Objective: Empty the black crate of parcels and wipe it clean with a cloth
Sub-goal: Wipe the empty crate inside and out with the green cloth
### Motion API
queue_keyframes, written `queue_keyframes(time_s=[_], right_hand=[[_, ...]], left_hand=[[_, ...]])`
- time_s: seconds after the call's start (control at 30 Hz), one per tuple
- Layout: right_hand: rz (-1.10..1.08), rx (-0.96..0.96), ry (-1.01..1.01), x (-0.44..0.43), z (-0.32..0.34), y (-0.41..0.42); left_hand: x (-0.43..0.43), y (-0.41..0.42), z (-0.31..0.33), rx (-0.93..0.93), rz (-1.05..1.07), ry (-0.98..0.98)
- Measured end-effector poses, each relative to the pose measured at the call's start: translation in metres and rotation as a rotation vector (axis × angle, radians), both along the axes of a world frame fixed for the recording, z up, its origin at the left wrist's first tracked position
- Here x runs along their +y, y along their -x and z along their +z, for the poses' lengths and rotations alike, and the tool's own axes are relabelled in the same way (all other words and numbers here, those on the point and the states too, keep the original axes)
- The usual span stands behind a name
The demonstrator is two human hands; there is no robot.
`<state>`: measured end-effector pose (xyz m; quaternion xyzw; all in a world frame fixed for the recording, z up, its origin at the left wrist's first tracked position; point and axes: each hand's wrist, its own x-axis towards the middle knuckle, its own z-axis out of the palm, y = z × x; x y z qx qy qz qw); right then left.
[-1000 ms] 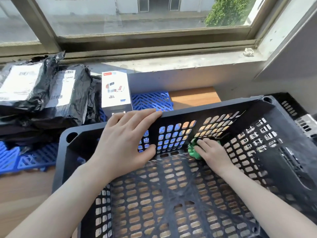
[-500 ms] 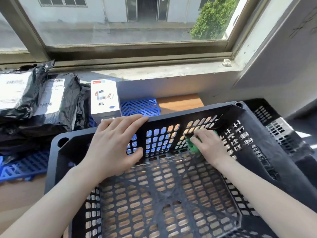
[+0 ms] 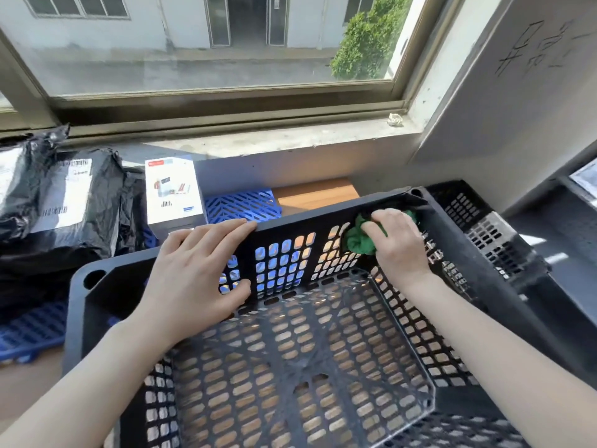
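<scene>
Fingers of the right hand are bunched around a green cloth, pressing it into the far right corner of the black crate, high on the inner wall just under the rim. The wad looks kept small so that it can reach into the corner, where dirt would likely collect. The left hand grips no object: it lies spread over the far wall, fingers hooked over the rim and thumb against the lattice inside, apparently to brace the crate against the push of the wiping. The crate holds no parcels, so the emptying looks done and only cleaning is left. The black parcels and a white box sit well to the left, on blue slatted panels below the window sill, clear of the work. A second dark crate stands just beside the right wall.
</scene>
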<state>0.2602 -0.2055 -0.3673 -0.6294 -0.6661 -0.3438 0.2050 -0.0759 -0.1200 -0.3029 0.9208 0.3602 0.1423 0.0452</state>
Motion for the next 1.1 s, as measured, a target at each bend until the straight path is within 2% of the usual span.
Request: queue_keyframes(time_s=[0.23, 0.37, 0.53, 0.67, 0.97, 1.1], right_hand=[[0.039, 0.058, 0.097, 0.002, -0.063, -0.004], [0.119, 0.001, 0.283, -0.002, -0.093, -0.016], [0.096, 0.005, 0.439, -0.004, -0.127, -0.013], [0.048, 0.048, 0.566, -0.002, -0.128, -0.011], [0.118, -0.120, 0.431, -0.002, -0.074, -0.024], [0.112, -0.121, 0.299, -0.003, -0.032, -0.021]], left_hand=[[0.002, -0.001, -0.001, -0.008, -0.008, -0.003], [0.001, -0.001, 0.000, 0.000, -0.010, 0.004], [0.002, -0.002, -0.001, -0.003, -0.014, -0.005], [0.001, -0.003, -0.001, -0.017, -0.003, -0.016], [-0.001, -0.002, 0.001, -0.014, 0.007, -0.012], [-0.002, -0.001, 0.003, -0.021, 0.003, 0.004]])
